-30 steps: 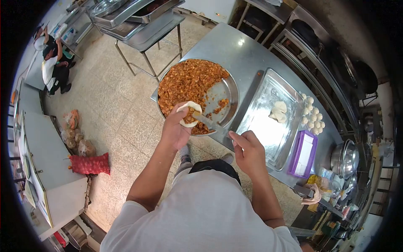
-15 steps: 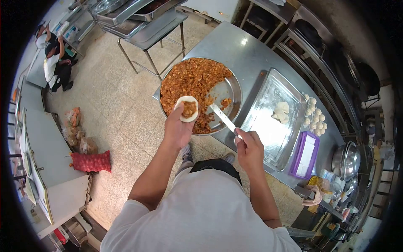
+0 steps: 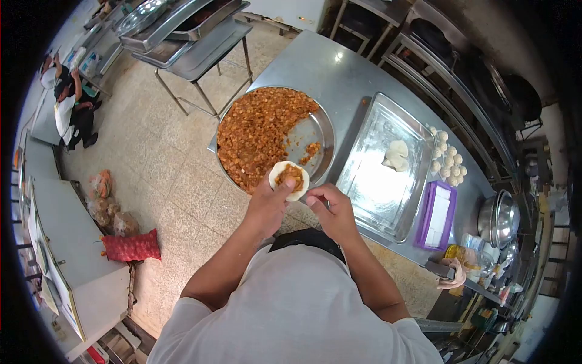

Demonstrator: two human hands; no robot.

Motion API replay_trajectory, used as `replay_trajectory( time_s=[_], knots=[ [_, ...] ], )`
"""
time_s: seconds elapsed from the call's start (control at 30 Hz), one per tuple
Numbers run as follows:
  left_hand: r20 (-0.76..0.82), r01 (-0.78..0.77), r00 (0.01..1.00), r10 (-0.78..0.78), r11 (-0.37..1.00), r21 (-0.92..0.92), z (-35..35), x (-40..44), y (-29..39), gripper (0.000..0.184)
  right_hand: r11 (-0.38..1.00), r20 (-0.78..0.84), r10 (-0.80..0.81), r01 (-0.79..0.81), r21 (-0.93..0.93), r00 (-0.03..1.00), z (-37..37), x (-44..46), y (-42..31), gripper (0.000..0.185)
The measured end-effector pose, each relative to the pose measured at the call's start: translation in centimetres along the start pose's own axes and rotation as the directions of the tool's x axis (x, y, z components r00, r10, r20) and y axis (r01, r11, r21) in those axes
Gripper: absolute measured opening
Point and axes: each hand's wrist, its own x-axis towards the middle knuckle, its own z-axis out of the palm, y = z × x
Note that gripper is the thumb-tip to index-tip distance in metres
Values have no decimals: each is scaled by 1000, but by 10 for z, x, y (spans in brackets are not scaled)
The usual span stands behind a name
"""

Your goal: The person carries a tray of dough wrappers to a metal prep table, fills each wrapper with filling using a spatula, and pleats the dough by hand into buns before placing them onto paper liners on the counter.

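Note:
My left hand (image 3: 267,206) holds a round white dough wrapper (image 3: 305,173) from beneath, with its thumb over the reddish-brown filling (image 3: 288,174) in the middle. Close by on the right is my right hand (image 3: 332,209), fingers bent together near the wrapper's edge. What it grips is hidden; the flat spatula seen earlier does not show. Just beyond both hands stands a large round metal pan (image 3: 327,151), mostly covered with chopped filling (image 3: 257,130). Bare metal and a few loose bits show on the pan's right side.
Right of the pan lies a rectangular metal tray (image 3: 376,191) with pieces of white dough (image 3: 396,156). Several dough balls (image 3: 448,161), a purple container (image 3: 450,218) and metal bowls (image 3: 503,224) line the table's right side. A red net sack (image 3: 133,246) and people (image 3: 74,115) are at left.
My left hand has brought the filled wrapper right and down, toward my body. My right hand has drawn in beside it, and the spatula has gone out of sight.

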Motion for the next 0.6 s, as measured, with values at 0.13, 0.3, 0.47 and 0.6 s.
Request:
replay_trajectory(
  time_s=[0.13, 0.3, 0.47, 0.6],
  knots=[
    [45, -48, 998, 44, 995, 93, 24, -5, -5, 44, 975, -66, 37, -22, 221, 997, -8, -4, -9, 14],
    [202, -82, 978, 51, 985, 149, 41, 0, -14, 48, 999, -173, 18, -10, 42, 985, -29, -16, -18, 11],
    [312, -137, 949, -44, 835, 533, 79, 4, -16, 37, 989, -315, -83, 40, -142, 945, -57, -44, -17, 4],
    [439, -132, 890, -127, 848, 513, 104, 14, -36, 35, 983, -463, -40, -49, -178, 885, -86, -66, -26, 9]
  ],
)
